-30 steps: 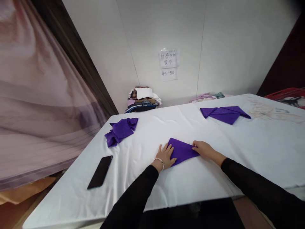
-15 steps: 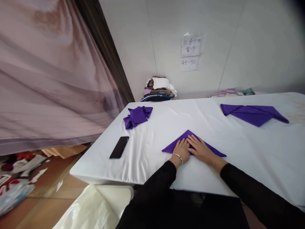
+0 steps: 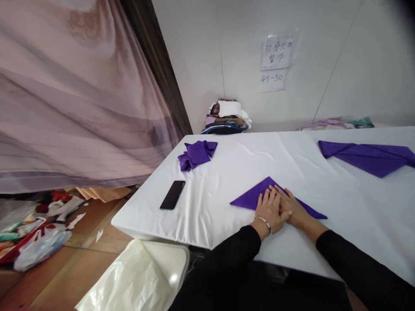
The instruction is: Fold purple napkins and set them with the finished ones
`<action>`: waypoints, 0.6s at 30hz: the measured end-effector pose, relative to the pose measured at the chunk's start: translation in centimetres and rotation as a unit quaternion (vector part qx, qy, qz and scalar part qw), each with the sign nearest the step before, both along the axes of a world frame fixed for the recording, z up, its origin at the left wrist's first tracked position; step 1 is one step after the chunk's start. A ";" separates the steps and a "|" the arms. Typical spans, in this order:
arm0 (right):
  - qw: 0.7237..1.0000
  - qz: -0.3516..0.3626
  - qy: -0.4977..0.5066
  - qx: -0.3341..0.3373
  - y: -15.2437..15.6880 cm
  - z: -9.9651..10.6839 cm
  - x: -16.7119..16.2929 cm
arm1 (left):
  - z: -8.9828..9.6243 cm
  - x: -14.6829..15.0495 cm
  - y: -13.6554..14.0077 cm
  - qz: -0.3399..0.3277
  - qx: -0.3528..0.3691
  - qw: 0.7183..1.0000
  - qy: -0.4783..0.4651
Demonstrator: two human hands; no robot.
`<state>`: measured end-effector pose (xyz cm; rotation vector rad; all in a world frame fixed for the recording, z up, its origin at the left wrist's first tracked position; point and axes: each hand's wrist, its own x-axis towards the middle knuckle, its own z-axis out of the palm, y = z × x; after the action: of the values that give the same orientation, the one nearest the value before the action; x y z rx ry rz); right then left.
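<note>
Because the left hand (image 3: 269, 213) lies partly over the right hand (image 3: 295, 211), in the head view some right fingers and the middle of the purple cloth (image 3: 249, 197) are hidden; another purple cloth (image 3: 369, 157) is cut off by the right edge. Both hands are flat, with fingers stretched. Under them the first cloth rests on the tabletop (image 3: 223, 185), its corners visible left, right and beyond the fingertips. Compared with half a second ago, the left hand overlaps the right one more.

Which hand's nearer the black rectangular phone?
Left. The left hand sits right of the black rectangular phone; the right hand is farther right. Both overlap the folded purple fabric triangle.
</note>
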<state>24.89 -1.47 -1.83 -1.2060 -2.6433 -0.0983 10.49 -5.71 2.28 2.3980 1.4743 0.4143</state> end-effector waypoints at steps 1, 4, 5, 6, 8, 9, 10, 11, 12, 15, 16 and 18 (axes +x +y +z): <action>1.000 -0.004 0.001 -0.006 0.0 0.1 -0.1 | -0.1 -0.6 0.2 -0.003 -0.001 1.000 0.020; 0.999 -0.028 0.010 -0.022 0.0 0.4 -0.5 | -0.4 -2.8 0.8 0.009 0.004 0.997 0.079; 0.999 -0.039 0.013 -0.025 0.0 0.5 -0.7 | -0.5 -3.7 1.0 0.019 0.006 0.995 0.096; 0.998 -0.049 0.014 -0.029 -0.1 0.6 -0.8 | -0.6 -4.6 1.3 0.030 0.009 0.993 0.111; 0.997 -0.061 0.009 -0.038 -0.1 0.8 -1.0 | -0.7 -6.3 1.7 0.054 0.009 0.989 0.135; 0.997 -0.065 0.006 -0.044 -0.1 0.9 -1.0 | -0.7 -7.2 2.0 0.070 0.005 0.987 0.142; 0.996 -0.068 0.004 -0.050 -0.1 0.9 -1.1 | -0.8 -8.1 2.3 0.087 -0.001 0.985 0.147; 0.996 -0.070 0.002 -0.056 -0.2 1.0 -1.1 | -0.8 -9.1 2.6 0.104 -0.009 0.983 0.150; 0.996 -0.071 0.001 -0.061 -0.2 1.1 -1.1 | -0.7 -10.0 2.9 0.121 -0.016 0.981 0.151; 0.995 -0.072 -0.003 -0.071 -0.2 1.5 -1.2 | -0.4 -12.9 3.7 0.164 -0.038 0.973 0.161; 0.995 -0.073 -0.005 -0.073 -0.2 1.5 -1.2 | -0.2 -13.9 3.9 0.177 -0.047 0.969 0.166; 0.994 -0.072 -0.006 -0.078 -0.2 1.6 -1.2 | 0.2 -15.5 4.1 0.212 -0.066 0.960 0.173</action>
<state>23.70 -1.69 -0.24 -1.4499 -2.6112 0.0779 -5.01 -1.64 2.52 2.1167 2.1074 -0.0242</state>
